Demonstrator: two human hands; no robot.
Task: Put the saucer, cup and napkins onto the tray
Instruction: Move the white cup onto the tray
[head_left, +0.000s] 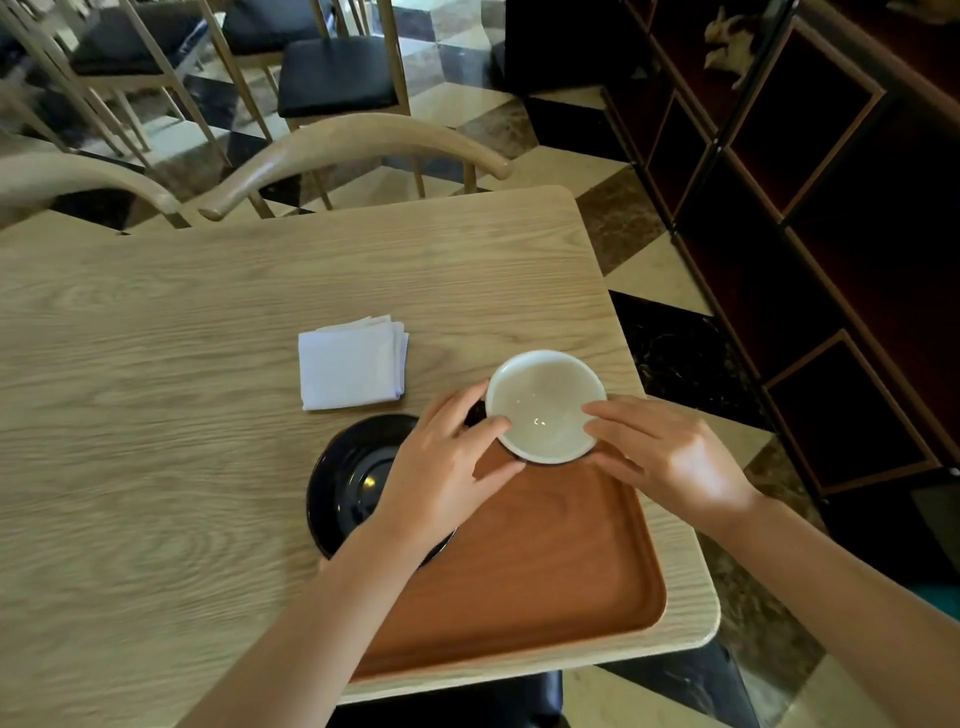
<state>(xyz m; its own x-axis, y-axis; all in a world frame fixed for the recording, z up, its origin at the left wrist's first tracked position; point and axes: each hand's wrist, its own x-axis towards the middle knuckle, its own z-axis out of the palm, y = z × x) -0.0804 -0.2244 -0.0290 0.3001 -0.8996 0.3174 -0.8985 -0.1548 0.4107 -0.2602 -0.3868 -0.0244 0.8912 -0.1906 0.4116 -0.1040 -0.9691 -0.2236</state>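
Note:
A cup (545, 405), white inside and dark outside, is held between both hands above the far edge of the brown wooden tray (545, 561). My left hand (441, 478) grips its left rim, my right hand (670, 457) its right side. A glossy black saucer (348, 483) lies at the tray's left end, partly under my left wrist; whether it rests on the tray or on the table I cannot tell. A stack of folded white napkins (350, 364) lies on the table beyond the saucer, apart from both hands.
The light wooden table (156, 415) ends close to the tray's right side and near edge. Two curved wooden chair backs (358, 140) stand at the far edge. A dark shelf unit (831, 234) stands on the right across a strip of tiled floor.

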